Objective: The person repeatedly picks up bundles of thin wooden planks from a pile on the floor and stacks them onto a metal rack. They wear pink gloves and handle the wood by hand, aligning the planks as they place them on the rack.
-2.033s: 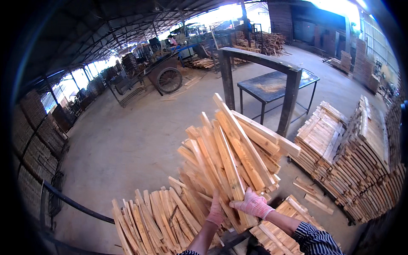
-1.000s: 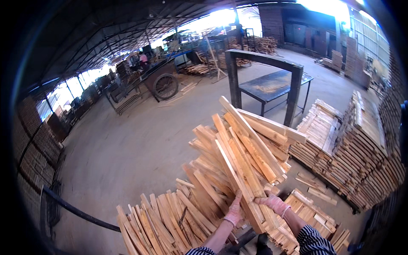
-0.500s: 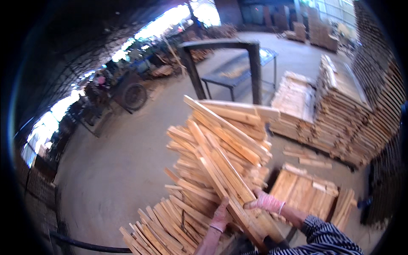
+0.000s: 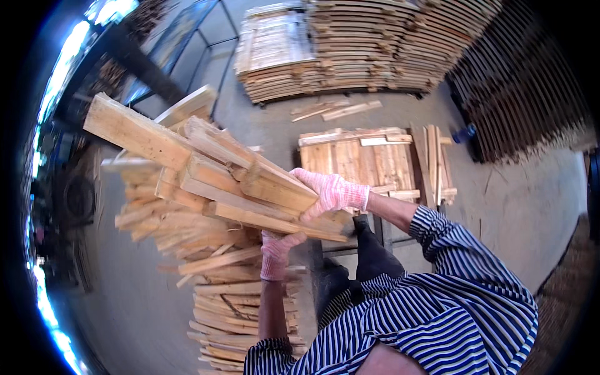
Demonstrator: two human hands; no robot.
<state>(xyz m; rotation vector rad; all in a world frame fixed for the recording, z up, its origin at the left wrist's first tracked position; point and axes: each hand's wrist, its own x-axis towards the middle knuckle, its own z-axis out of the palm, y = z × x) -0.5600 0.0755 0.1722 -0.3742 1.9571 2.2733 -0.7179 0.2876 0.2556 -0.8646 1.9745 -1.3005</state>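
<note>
Head view: the bundle of wooden slats (image 4: 206,169) fills the left and centre, its long axis slanting from the upper left down toward the person's chest. The gloved left hand (image 4: 275,250) props it from below, fingers closed against the underside; the gloved right hand (image 4: 331,192) clamps over the near end, nearer the top. Below lies a slat pile on the floor (image 4: 240,306); right, a flat board stack (image 4: 369,159).

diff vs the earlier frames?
The armful of rough pale wooden slats has swung from pointing ahead to lying across to the left, and the view has turned toward the stacked boards. Unchanged: the left hand stays underneath and the right hand on top, both in pink knit gloves.
</note>
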